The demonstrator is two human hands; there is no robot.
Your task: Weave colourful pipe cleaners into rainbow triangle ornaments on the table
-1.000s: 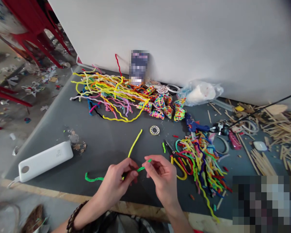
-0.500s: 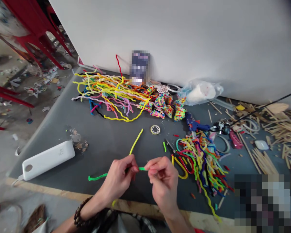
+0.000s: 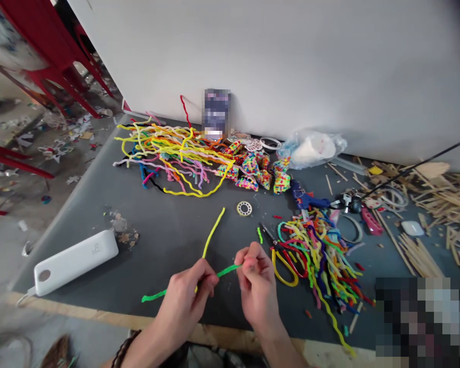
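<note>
My left hand [image 3: 187,299] pinches a green pipe cleaner [image 3: 153,295] and a yellow pipe cleaner [image 3: 213,231] where they cross, near the front edge of the dark grey table [image 3: 168,225]. My right hand [image 3: 256,286] grips the green one's right end. The green tail trails left on the table. The yellow stem points up and away towards a small white ring [image 3: 244,208].
A white power bank [image 3: 74,260] lies at the left. A heap of long pipe cleaners [image 3: 168,151] and woven pieces [image 3: 258,168] sits at the back. Cut pipe cleaners [image 3: 318,250], scissors [image 3: 270,237], a blue glue gun [image 3: 306,199] and wooden sticks [image 3: 437,204] fill the right.
My right hand has pulled the green end up and to the right, so more green stem shows between my hands. The view has shifted slightly.
</note>
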